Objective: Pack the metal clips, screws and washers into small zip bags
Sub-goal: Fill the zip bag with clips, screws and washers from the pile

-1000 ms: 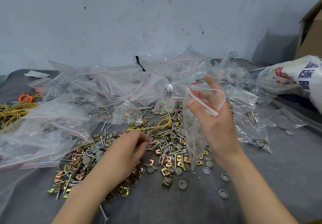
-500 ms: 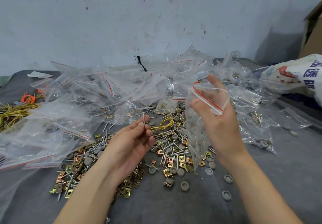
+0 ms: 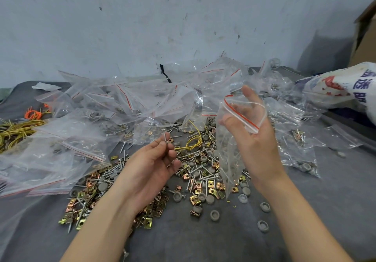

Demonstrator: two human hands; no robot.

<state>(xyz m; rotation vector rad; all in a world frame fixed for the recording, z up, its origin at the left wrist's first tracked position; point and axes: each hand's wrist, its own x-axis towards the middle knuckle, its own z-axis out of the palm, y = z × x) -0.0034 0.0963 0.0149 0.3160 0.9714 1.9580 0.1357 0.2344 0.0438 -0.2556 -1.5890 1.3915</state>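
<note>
Nearest on the grey tabletop [image 3: 203,241] lie loose grey washers [image 3: 214,215]. Beside them sits a spread of brass-coloured metal clips [image 3: 147,218], mixed with long screws [image 3: 195,154].

Above that spread the left hand [image 3: 154,160] is turned palm up, its thumb and fingertips pinching a few upright screws [image 3: 165,139].

To its right the right hand [image 3: 254,135] holds a clear zip bag [image 3: 230,155] by its red-striped mouth, fingers spread inside to keep it gaping. The bag hangs down to the parts pile. I cannot tell whether the pieces seen through it are inside it or behind it.

A loop of yellow wire [image 3: 193,141] lies between the hands.

Farther back is a heap of clear zip bags [image 3: 122,107]. A filled bag [image 3: 305,164] on the right holds washers and screws. A bundle of yellow and orange wires [image 3: 16,129] lies at the far left, and a printed sack [image 3: 345,86] at the far right. A scuffed pale wall [image 3: 183,27] stands behind it all.
</note>
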